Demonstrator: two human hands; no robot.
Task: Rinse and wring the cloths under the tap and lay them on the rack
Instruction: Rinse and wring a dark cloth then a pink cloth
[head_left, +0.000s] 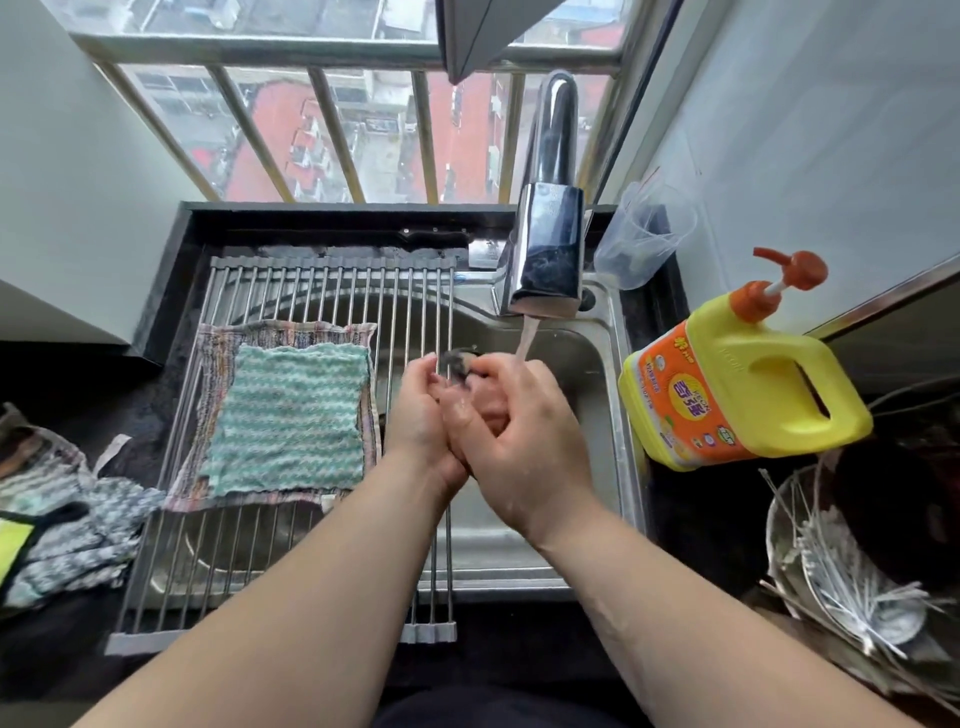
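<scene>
Water runs from the chrome tap (545, 249) onto my two hands above the steel sink (592, 364). My left hand (423, 410) and my right hand (519, 431) are pressed together, both gripping a small dark bunched cloth (460, 364) that mostly hides inside the fists. On the roll-up wire rack (311, 291) over the sink's left half lies a striped multicoloured cloth (208, 364), flat, with a teal wavy-patterned cloth (291, 421) spread on top of it.
A heap of grey-blue cloths (72, 530) lies on the dark counter at the left. Right of the sink stand a yellow and orange detergent pump jug (737, 384), a clear plastic cup (644, 234), and a wire basket (852, 566). A barred window is behind.
</scene>
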